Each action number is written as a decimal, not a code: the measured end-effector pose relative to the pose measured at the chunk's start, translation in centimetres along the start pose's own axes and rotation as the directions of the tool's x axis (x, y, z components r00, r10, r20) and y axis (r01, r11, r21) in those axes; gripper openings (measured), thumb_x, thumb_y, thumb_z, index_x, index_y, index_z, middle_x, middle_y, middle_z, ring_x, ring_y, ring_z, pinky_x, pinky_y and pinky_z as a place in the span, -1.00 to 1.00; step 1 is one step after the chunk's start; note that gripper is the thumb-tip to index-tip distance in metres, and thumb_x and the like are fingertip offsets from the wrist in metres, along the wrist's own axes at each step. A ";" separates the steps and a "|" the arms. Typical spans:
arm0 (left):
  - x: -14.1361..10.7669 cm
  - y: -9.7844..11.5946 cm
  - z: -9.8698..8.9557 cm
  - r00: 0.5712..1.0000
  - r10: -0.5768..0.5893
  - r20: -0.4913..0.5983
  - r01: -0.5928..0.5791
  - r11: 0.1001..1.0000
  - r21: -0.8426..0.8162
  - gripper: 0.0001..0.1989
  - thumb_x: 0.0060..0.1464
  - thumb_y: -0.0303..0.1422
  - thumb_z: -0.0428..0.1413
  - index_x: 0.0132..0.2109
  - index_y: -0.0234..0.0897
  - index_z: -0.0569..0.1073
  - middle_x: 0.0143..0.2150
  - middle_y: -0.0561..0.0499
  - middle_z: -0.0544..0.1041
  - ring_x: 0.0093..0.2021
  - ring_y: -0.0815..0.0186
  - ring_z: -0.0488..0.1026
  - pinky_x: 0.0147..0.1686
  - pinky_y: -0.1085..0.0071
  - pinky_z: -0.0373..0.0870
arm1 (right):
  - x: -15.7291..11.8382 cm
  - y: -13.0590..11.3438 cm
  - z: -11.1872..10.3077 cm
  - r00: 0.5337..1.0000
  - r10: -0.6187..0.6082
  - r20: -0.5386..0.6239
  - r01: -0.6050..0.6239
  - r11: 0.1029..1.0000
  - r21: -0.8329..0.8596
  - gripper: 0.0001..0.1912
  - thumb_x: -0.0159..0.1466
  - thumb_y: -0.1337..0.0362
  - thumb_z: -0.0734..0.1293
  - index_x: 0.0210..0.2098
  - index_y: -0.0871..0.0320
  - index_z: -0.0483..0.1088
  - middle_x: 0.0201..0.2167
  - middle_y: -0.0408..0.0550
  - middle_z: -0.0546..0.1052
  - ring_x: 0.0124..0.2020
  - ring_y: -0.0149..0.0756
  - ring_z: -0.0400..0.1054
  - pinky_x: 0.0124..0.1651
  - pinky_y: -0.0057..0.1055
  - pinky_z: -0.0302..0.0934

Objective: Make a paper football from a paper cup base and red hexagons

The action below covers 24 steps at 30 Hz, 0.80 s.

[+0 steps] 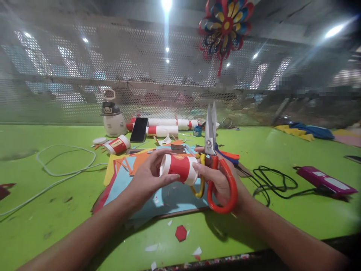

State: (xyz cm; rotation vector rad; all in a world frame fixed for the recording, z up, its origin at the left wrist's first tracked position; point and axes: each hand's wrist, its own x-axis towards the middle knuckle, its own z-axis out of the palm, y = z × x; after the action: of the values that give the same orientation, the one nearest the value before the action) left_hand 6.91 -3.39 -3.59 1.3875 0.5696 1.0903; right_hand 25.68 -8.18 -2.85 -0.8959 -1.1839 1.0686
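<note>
A white paper cup with a red band (179,168) lies on its side in the air, its open end toward the left. My left hand (153,169) is closed around the cup's left part, thumb along its lower side. My right hand (217,178) grips scissors (210,141) with a red handle ring, blades pointing up and slightly apart. The right thumb touches the cup's right end. A yellow curved handle (202,177) shows beside the right fingers; whether it belongs to the same scissors I cannot tell. Beneath both hands lie light blue paper sheets (121,188).
Behind stand a white bottle (114,122), a phone (139,130), joined cups (163,131) and a small blue jar (197,131). Another cup (117,145) lies left, near a pale cable (59,184). To the right are a black cable (275,184) and purple device (324,180). A red hexagon (181,233) lies in front.
</note>
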 end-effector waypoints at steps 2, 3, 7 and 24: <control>0.1 0.8 -0.7 0.998 -0.003 -0.065 0.000 0.998 -0.058 -0.47 -0.15 -0.43 0.34 0.00 -0.18 0.36 -0.03 -0.04 0.52 -0.08 0.19 0.47 -0.15 0.36 0.42 | -0.2 -0.8 -0.1 0.998 -0.023 0.052 0.029 0.994 -0.108 -0.59 0.22 0.15 0.39 0.02 0.07 0.31 -0.31 -0.08 0.55 -0.33 -0.23 0.48 -0.19 -0.24 0.39; 0.2 1.4 -1.2 0.996 0.007 -0.094 -0.015 0.997 -0.078 -0.47 -0.15 -0.45 0.33 0.00 -0.18 0.37 -0.06 -0.02 0.53 -0.10 0.22 0.48 -0.16 0.38 0.42 | -0.3 -1.3 -0.4 0.996 -0.042 0.078 0.057 0.979 -0.195 -0.62 0.24 0.13 0.36 0.01 0.09 0.32 -0.36 -0.09 0.54 -0.34 -0.23 0.47 -0.20 -0.26 0.39; 0.3 4.0 -4.1 0.977 0.129 -0.169 -0.150 0.981 -0.121 -0.41 -0.09 -0.47 0.29 0.12 -0.18 0.36 -0.07 -0.02 0.53 -0.07 0.28 0.45 -0.06 0.43 0.37 | -0.6 -2.7 -3.1 0.977 -0.091 0.193 0.191 0.770 -0.609 -0.63 0.28 0.06 0.30 0.01 0.07 0.38 -0.34 -0.02 0.55 -0.31 -0.18 0.48 -0.30 -0.33 0.40; 0.4 4.4 -5.6 0.992 0.122 -0.029 -0.125 0.979 -0.158 -0.35 -0.07 -0.47 0.27 0.20 -0.14 0.36 -0.16 -0.05 0.56 -0.17 0.24 0.49 -0.05 0.32 0.37 | -2.0 -2.2 -5.0 0.856 -0.023 0.517 0.436 0.569 -0.697 -0.54 0.24 0.11 0.30 0.14 -0.11 0.37 -0.02 0.05 0.55 -0.15 0.02 0.51 -0.29 -0.26 0.48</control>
State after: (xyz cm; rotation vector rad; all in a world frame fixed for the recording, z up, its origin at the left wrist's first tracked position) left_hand 1.06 -1.02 -0.28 1.2865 0.4044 1.2231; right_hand 30.86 -10.65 -2.18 -1.1356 -2.2330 0.4691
